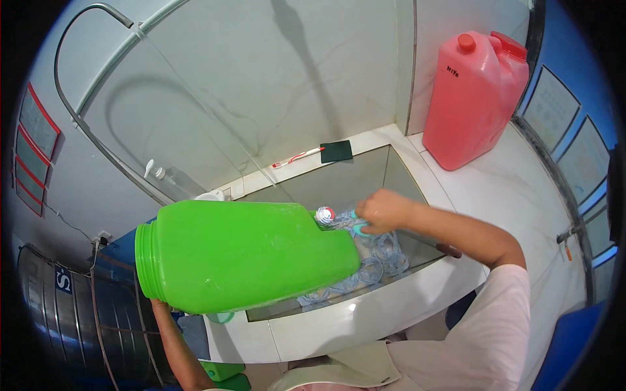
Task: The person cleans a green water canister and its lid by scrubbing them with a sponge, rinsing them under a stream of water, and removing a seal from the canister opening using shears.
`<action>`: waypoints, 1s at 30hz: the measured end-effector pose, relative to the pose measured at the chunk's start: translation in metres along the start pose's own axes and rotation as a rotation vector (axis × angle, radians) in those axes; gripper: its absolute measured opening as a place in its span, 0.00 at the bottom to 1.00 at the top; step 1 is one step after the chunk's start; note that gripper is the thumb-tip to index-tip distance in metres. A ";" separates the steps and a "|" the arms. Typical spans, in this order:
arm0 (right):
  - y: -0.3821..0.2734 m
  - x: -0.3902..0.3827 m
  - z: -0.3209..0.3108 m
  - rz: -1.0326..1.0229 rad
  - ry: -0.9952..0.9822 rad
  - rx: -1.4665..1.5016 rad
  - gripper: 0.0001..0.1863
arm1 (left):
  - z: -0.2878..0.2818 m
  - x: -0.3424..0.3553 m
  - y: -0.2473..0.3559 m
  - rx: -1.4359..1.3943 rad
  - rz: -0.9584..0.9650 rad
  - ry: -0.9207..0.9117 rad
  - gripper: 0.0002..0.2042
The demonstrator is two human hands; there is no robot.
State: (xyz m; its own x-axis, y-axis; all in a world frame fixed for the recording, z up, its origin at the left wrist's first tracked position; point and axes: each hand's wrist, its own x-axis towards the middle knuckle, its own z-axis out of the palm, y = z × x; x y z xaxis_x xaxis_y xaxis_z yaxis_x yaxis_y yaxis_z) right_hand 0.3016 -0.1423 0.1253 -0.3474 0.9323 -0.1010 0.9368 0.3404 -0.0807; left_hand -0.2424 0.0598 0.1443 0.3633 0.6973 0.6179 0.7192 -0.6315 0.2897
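A large green plastic jug [248, 254] lies on its side across the sink [417, 189], its wide threaded mouth facing left. My left hand [158, 304] comes up from below at that mouth; the jug hides its fingers. My right hand [381, 212] is closed over the sink, just right of the jug's narrower end, with a teal piece [360, 229] showing at the fingers; its kind cannot be made out. A round white and red piece [325, 215] sits beside the jug's end. Below, bluish material with round swirls [385, 254] covers part of the sink bottom.
A pink jug [473, 98] stands at the back right. On the back ledge lie a red and white toothbrush-like stick [298, 158] and a dark green pad [336, 151]. A curved metal faucet [59, 72], a pump bottle [173, 179] and a metal tank [55, 306] are at left.
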 end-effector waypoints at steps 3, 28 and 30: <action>-0.007 0.008 0.019 0.107 0.096 0.002 0.15 | 0.002 -0.002 -0.002 0.004 0.010 -0.004 0.10; 0.013 0.113 0.089 0.604 0.512 1.190 0.08 | 0.000 -0.006 0.119 -0.224 -0.112 0.061 0.09; 0.003 0.109 0.073 0.540 0.511 1.322 0.08 | 0.002 -0.009 0.129 -0.239 -0.133 0.043 0.09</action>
State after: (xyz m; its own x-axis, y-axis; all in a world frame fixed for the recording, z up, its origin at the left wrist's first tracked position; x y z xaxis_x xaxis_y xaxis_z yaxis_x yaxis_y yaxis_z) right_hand 0.2637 -0.0490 0.0418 0.3270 0.9411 -0.0864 0.1382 -0.1381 -0.9807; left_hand -0.1516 -0.0275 0.1743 0.2462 0.7677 0.5916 0.5971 -0.6009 0.5313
